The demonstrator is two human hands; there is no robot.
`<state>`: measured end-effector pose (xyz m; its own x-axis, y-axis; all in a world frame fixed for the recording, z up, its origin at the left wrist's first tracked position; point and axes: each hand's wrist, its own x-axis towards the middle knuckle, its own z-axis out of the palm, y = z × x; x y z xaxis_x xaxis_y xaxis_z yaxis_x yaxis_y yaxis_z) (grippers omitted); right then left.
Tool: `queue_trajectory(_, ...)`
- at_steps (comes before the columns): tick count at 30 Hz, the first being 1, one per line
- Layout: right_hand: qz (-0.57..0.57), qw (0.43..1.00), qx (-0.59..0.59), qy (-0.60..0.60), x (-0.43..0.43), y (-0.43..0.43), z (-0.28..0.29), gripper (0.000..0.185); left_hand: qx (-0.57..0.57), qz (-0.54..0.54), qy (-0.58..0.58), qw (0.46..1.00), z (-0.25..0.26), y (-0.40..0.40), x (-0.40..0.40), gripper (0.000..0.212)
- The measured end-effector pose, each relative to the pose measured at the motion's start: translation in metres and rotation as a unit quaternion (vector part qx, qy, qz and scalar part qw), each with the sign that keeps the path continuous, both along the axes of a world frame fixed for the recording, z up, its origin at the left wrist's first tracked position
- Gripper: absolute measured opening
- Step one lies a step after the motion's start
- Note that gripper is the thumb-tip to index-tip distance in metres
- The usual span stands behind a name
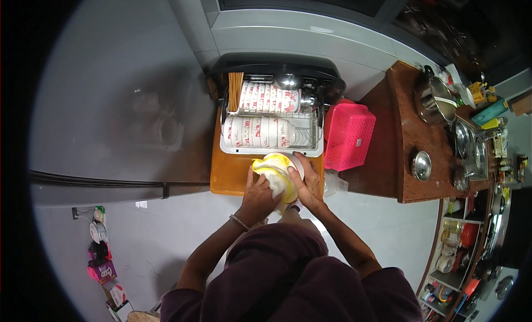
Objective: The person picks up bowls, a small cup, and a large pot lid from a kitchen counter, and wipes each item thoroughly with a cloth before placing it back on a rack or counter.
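A white bowl [298,165] with a reddish rim is tilted between my hands, in front of the dish rack. My right hand [309,185] grips its right side, thumb over the rim. Bunched inside and over the bowl is a white cloth [276,178] with yellow edging. My left hand [259,197] presses its fingers into that cloth; the fingertips are partly hidden in the folds. Just beyond stands the dish rack [307,150], holding a front row of white bowls with red print [259,133] and a back row of smaller patterned bowls [268,96].
Wooden chopsticks [235,91] stand at the rack's back left, beneath a raised dark lid [274,64]. The rack rests on an orange-brown wooden surface [230,174]. A pink plastic basket [351,137] is to the right, beside a brown counter [399,155]. A grey refrigerator [124,93] borders the left.
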<state>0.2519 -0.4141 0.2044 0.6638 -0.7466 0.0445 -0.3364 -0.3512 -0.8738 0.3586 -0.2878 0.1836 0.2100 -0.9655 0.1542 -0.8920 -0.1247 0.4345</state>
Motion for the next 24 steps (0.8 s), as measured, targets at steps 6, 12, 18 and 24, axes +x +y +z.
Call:
queue_trajectory(6,-0.046,0.991,0.127,0.016,0.022,0.015,-0.035,0.043,-0.037,0.02,0.038,0.998,-0.008,0.025,0.016,0.032)
queue_trajectory(12,-0.113,0.988,0.1,0.045,0.029,-0.001,-0.082,0.048,0.052,0.227,0.523,0.82,-0.047,0.065,0.033,0.026)
queue_trajectory(18,-0.172,0.956,-0.189,0.143,0.05,-0.073,-0.087,0.057,-0.115,0.242,0.823,0.501,-0.018,0.157,0.079,0.034)
queue_trajectory(24,-0.137,0.917,-0.3,0.226,0.081,-0.114,-0.149,0.064,-0.244,0.353,0.677,0.598,0.008,0.224,0.099,0.035)
